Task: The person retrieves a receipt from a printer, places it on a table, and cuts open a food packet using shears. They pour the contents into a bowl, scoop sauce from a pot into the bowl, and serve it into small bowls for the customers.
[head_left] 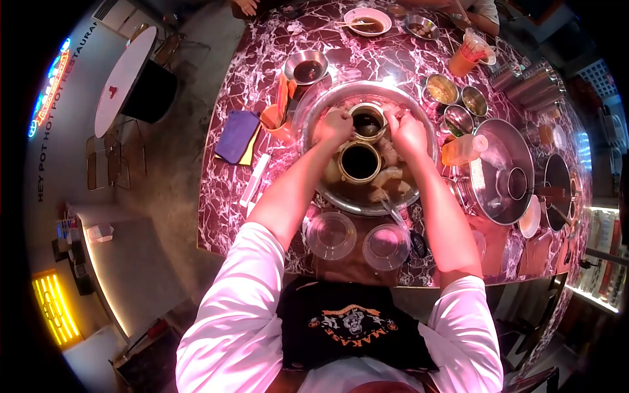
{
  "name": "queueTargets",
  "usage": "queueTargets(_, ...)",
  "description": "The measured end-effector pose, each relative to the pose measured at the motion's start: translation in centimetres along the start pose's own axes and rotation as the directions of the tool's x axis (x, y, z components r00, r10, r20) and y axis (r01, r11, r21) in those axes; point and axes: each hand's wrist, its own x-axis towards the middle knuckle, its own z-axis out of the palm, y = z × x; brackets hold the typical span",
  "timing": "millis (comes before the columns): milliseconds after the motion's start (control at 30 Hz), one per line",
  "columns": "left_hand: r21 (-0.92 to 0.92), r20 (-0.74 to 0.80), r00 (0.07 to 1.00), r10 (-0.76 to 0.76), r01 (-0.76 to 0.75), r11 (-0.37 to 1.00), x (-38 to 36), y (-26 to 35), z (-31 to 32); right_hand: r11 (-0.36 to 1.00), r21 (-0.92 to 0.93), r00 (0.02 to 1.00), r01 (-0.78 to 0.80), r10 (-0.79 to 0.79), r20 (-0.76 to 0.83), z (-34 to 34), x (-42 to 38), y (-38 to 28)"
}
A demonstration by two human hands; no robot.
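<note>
In the head view, my left hand (337, 126) and my right hand (406, 134) grip opposite sides of a round, pale-rimmed pot (367, 105), which has a dark interior. Closer to me, a second round pot (360, 181) with a dark inside stands right beside it. Both are within a wide metal basin (314, 98) that holds liquid and pale chunks of food (392, 174). My fingers are bent at the rim, and their tips are partly hidden. A tool handle (395, 213) slants over the basin's near edge.
Two clear plastic bowls (331, 236) lie near the table edge. A bottle (464, 150), small metal bowls (443, 89) and a large metal pan (501, 171) stand to the right. Purple cloth (237, 137) and an orange cup (278, 130) are left. Another person's hand (247, 7) shows at the far side.
</note>
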Motion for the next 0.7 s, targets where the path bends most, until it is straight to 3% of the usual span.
queueTargets(33,-0.233,0.108,0.984,-0.143,0.164,0.958,-0.3,0.7,0.0,0.998,0.068,1.0,-0.007,0.006,0.019,0.5,0.5,0.0)
queueTargets(167,-0.392,0.115,0.962,-0.247,0.272,0.879,-0.4,1.6,1.0,0.998,-0.012,0.997,-0.069,0.069,0.014,1.9,0.7,-0.1)
queueTargets(233,-0.574,0.118,0.944,-0.308,0.318,0.754,-0.3,1.3,1.3,0.985,0.136,0.994,-0.105,0.1,0.044,2.0,-0.3,0.0)
queueTargets(267,-0.574,0.119,0.944,-0.309,0.319,0.754,-0.4,1.0,1.2,0.985,0.136,0.994,-0.106,0.101,0.044,3.0,-0.8,0.9)
queueTargets(333,-0.741,0.089,0.925,-0.37,0.31,0.596,-0.2,0.3,0.9,0.905,0.415,0.993,-0.092,0.112,-0.024,6.0,-1.4,4.2)
queueTargets(367,-0.742,0.087,0.926,-0.368,0.307,0.596,0.0,0.0,0.8,0.949,0.279,0.987,0.145,-0.117,-0.113,6.7,-1.9,5.6)
queueTargets(400,-0.746,0.091,0.927,-0.365,0.306,0.592,0.1,-0.3,0.6,0.949,0.279,0.986,0.147,-0.119,-0.114,6.6,-2.6,5.4)
queueTargets(433,-0.749,0.094,0.927,-0.363,0.306,0.587,0.2,-0.6,0.5,0.784,0.62,0.993,-0.036,0.099,-0.067,6.6,-3.2,5.1)
queueTargets(467,-0.751,0.093,0.928,-0.361,0.303,0.586,0.2,-0.8,0.6,0.475,0.86,0.959,-0.189,0.278,0.058,6.5,-3.5,4.7)
queueTargets(533,-0.718,0.073,0.939,-0.337,0.284,0.636,-0.1,-1.1,0.9,0.529,0.838,0.968,-0.133,0.252,-0.005,6.8,-3.6,5.2)
queueTargets(700,-0.683,0.018,0.959,-0.284,0.219,0.697,-0.5,-1.9,1.8,0.449,0.883,0.96,-0.135,0.28,0.004,5.0,-5.2,5.1)
